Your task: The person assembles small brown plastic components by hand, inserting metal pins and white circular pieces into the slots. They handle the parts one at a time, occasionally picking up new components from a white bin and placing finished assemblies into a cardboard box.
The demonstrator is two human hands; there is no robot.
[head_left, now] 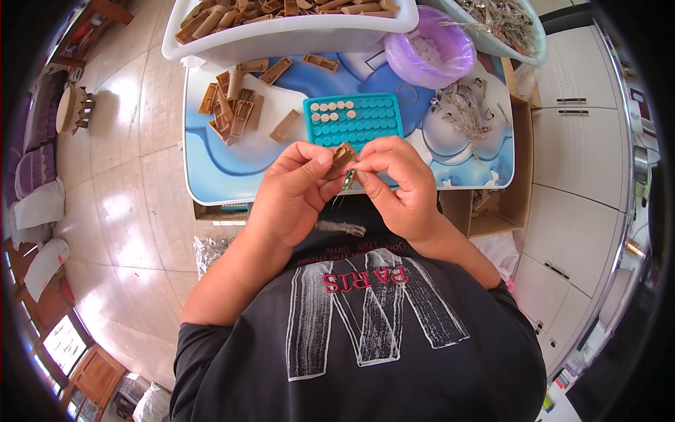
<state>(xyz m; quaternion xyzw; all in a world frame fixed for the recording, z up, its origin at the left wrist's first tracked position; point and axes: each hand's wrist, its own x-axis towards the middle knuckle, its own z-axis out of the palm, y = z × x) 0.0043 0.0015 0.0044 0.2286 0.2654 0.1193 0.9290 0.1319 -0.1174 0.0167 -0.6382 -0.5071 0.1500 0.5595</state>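
My left hand [292,186] is closed on a small brown plastic housing [342,156], held above the table's near edge. My right hand [401,184] pinches at the housing's right end with thumb and forefinger. Between the hands a small green circuit board [349,178] shows, with thin wires hanging below it. The fingers partly hide it, and I cannot tell how far it sits in the housing. Just beyond the hands lies a teal tray [383,130] with rows of round pockets. Several white round pieces [332,107] sit in its far left pockets.
Loose brown housings [235,105] are piled on the blue patterned table [225,179] at left. A white bin [281,35] of brown housings stands behind. A purple-lined bowl [401,67], wired parts [460,116] and a pale teal basin [538,42] are at right.
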